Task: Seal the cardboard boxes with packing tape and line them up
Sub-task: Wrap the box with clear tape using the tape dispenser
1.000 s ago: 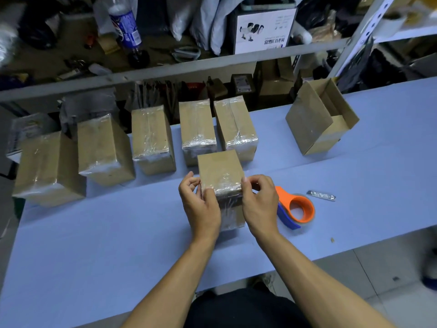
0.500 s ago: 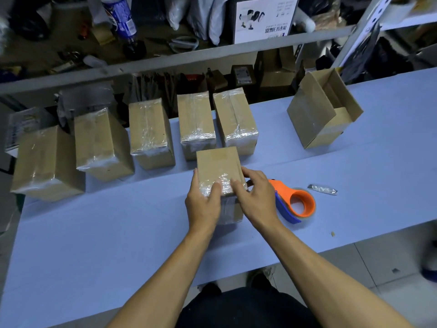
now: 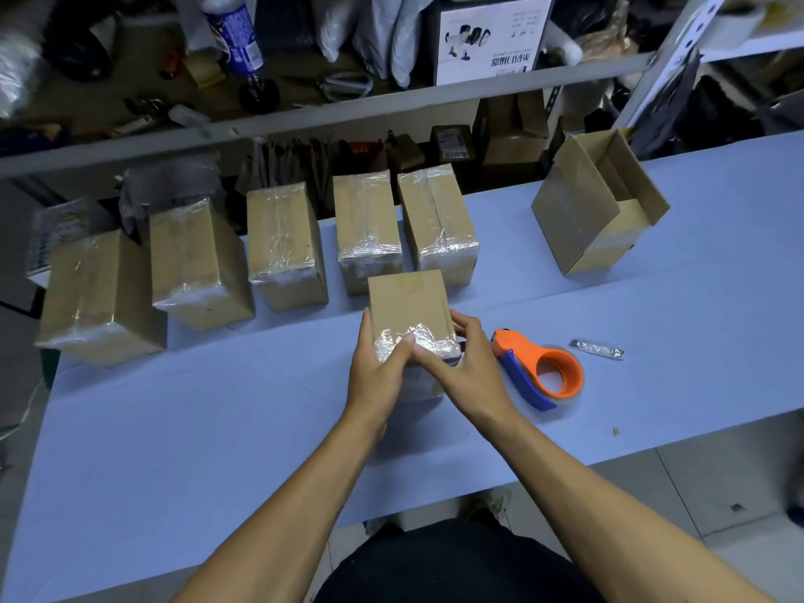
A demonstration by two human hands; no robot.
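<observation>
Currently, both hands press on one small cardboard box [image 3: 407, 304] standing on the blue table [image 3: 174, 428]. This box serves as the reference point below.

Left hand [image 3: 377, 376]: laid over the box's near left corner, fingers nearly straight and close together, flat on the crinkled clear tape [image 3: 415, 343] that covers the near top edge. Thumb runs up the left side.

Right hand [image 3: 467, 369]: laid against the near right corner, fingers loosely spread; forefinger lies across the tape toward the left hand, the others wrap the right edge. Neither hand lifts the box.

Just right of the box lies an orange tape dispenser [image 3: 541, 369]. Beyond the dispenser, a small foil packet [image 3: 597, 349]. Behind the box stands a row of five taped boxes [image 3: 283, 245], the nearest touching or almost touching it. Far right and behind, well apart, an open box [image 3: 596, 202] lies tilted.
</observation>
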